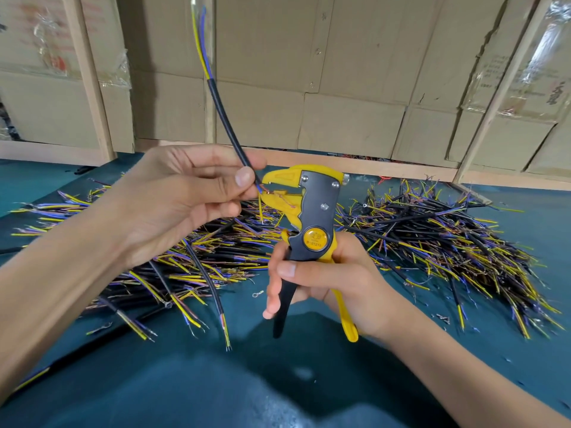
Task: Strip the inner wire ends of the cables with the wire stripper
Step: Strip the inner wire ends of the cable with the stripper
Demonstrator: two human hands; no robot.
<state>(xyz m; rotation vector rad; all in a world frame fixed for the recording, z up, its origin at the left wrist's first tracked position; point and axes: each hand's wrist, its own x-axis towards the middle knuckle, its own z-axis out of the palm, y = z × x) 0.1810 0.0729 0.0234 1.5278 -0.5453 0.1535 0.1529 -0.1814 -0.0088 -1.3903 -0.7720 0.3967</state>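
Left hand (185,193) pinching a black cable (227,122) right near its lower end, fingers (244,176) curled round the jacket, other end sticking way up with yellow and blue inner wires fanned out top. Right hand (327,279) wrapped round the stripper (312,220) handles, held upright, thumb across the black handle, handles looking not fully squeezed. Stripper mouth gaping, the cable's short blue wire end poked just into it, a bit of bare copper showing there, so probably mid-strip or just about to bite. Cable itself light and bendy, jacket stiff enough to stand up in a curve; inner wires thin and floppy, easy to kink or nick, copper strands prone to fraying. Best grip close to the end, on the jacket, same as now, otherwise the wire just flexes away from the blades. Two big piles (432,230) of the same cables sprawled on the teal worktop (309,381), one left, one right, can't tell which is done and which isn't, though plenty of ends look bare already. Couple of little ring terminals (257,294) loose on the worktop too. No bins or trays anywhere, only closed cardboard boxes (340,88) stacked behind, contents unknown.
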